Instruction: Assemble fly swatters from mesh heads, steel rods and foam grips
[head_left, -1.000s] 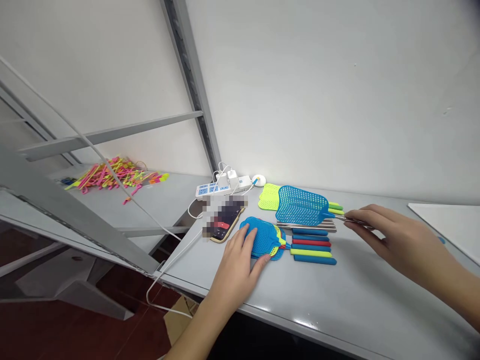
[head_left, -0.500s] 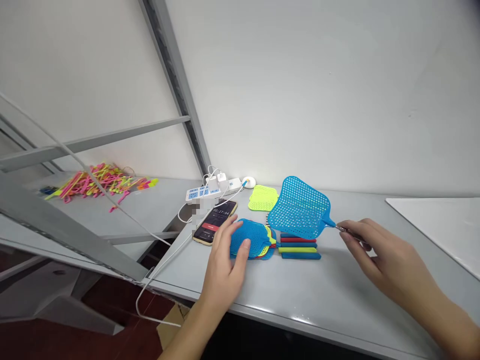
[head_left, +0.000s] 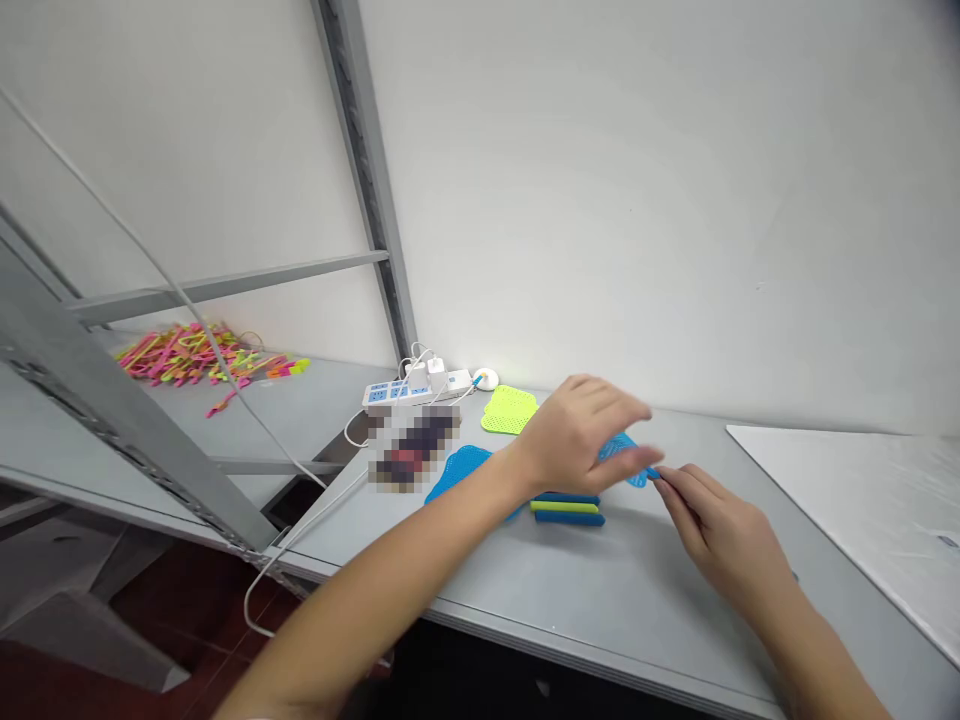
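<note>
My right hand (head_left: 716, 525) is closed around the thin shaft of a blue fly swatter (head_left: 637, 478), held above the tabletop. My left hand (head_left: 585, 432) reaches over the table with thumb and fingers apart, right in front of the swatter's perforated head, hiding most of it. Below my left forearm, a stack of swatters with a blue head (head_left: 459, 472) on top lies on the table, partly covered. Several coloured handles, including a yellow-green handle (head_left: 566, 507), stick out to the right of the stack. Yellow-green mesh heads (head_left: 508, 410) rest near the wall.
A white power strip (head_left: 397, 392) with plugged-in chargers stands at the back left, beside a blurred phone (head_left: 414, 450). White cables trail past a grey metal frame (head_left: 375, 190). Pink and yellow pieces (head_left: 191, 355) are heaped far left. A white sheet (head_left: 847, 490) lies right.
My left hand has left the swatter stack and moved right, to the head of the blue fly swatter. My right hand still holds that swatter; the view has shifted slightly.
</note>
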